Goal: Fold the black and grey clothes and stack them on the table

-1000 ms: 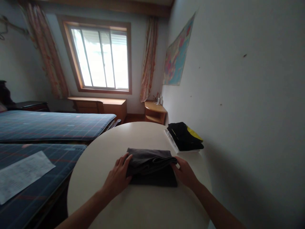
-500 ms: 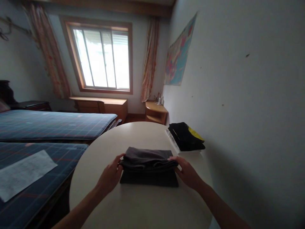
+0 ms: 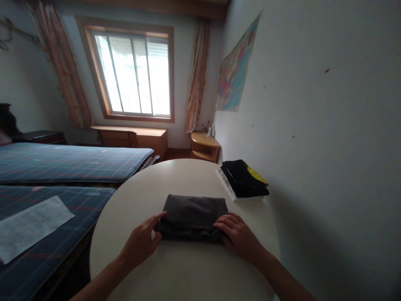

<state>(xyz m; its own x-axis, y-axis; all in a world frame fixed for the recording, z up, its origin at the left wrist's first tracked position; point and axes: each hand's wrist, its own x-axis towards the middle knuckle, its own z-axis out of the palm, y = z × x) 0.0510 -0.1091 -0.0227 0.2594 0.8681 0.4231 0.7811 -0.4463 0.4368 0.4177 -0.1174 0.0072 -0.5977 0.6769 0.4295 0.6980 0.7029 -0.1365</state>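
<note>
A dark grey folded garment (image 3: 194, 211) lies flat near the middle of the round white table (image 3: 147, 188). At its left end rests my left hand (image 3: 142, 240), index finger stretched to the edge and thumb spread apart near the front corner. My right hand (image 3: 239, 236) lies over the right end, its fingers extended on top of the cloth. The thumb of that hand is partly hidden at the front right corner. The garment's front edge shows several stacked layers.
A black and yellow folded garment (image 3: 246, 177) in clear plastic lies at the table's back right, close to the wall (image 3: 328, 167). To the left are plaid mattresses (image 3: 78, 161), one with a paper sheet (image 3: 37, 225) on it. Behind stands a small wooden corner cabinet (image 3: 205, 140).
The raised upper part of the grey garment has come down toward me and now lies flat over the lower part. My right hand has moved from its edge onto its top.
</note>
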